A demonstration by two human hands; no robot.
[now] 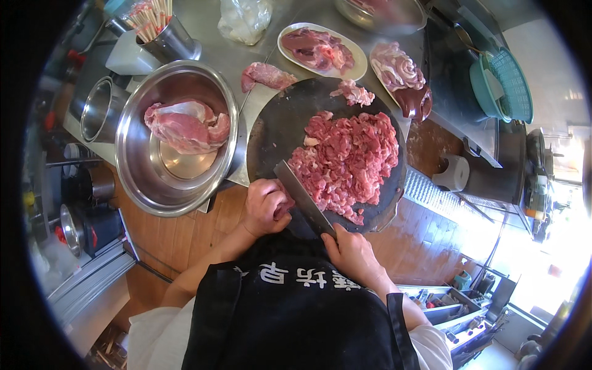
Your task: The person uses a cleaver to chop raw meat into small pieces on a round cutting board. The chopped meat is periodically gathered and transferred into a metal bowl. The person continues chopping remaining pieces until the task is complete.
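My right hand [354, 253] is wrapped round the handle of a cleaver [303, 198]. The blade slants up and left over the near edge of a round dark chopping board [271, 132]. Just left of the blade, my left hand [265, 206] is curled with bent fingers on a piece of raw meat [283, 208], most of it hidden under the fingers. A heap of chopped raw meat [351, 154] covers the board's middle and right. A small pale clump of meat [353, 92] sits apart near the far edge.
A steel bowl [129, 166] at left holds a large meat piece [188, 126]. Beyond the board lie another meat piece [268, 76] and an oval plate [285, 49] of meat. More meat [398, 68] stands at right. A steel holder [176, 43] with sticks and a teal basket [509, 83] stand farther off.
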